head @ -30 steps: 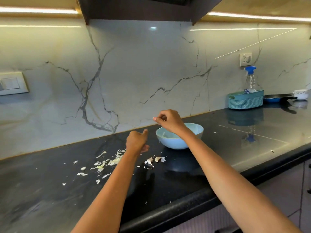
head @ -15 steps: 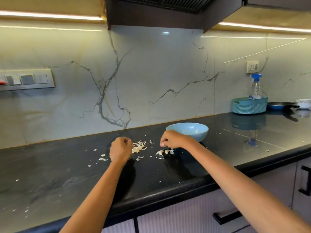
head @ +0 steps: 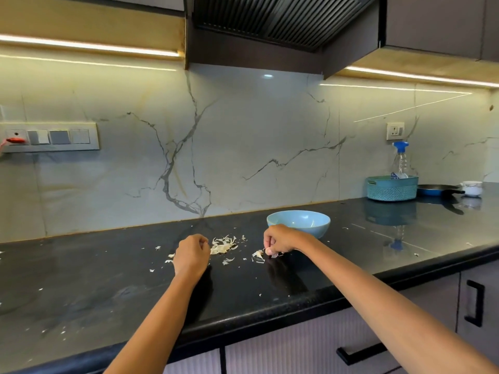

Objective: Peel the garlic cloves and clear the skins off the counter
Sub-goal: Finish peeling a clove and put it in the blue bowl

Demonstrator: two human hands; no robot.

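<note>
No brand or writing could be read anywhere; the label on the spray bottle (head: 400, 161) was too small to make out. The right hand (head: 280, 238) hung low over the black surface (head: 108, 287) with its fingers (head: 268, 242) pressed together at the tips, pinching a garlic clove (head: 269, 251) that showed pale just beneath them, right at the surface; a curl of skin (head: 258, 254) lay just to its left. The left hand (head: 192, 253) was curled into a loose fist, fingers folded inward; whether it held anything could not be told. Between the 2 hands lay the main heap of garlic skins (head: 222, 245), with smaller flakes scattered around the left wrist and farther left along the surface. A light blue bowl (head: 299, 222) stood just behind the right hand, partly hidden by its knuckles. Well to the right, against the marble wall, stood a teal basket (head: 393, 188) holding the spray bottle, then a blue pan (head: 436, 189) and a white cup (head: 472, 188).
</note>
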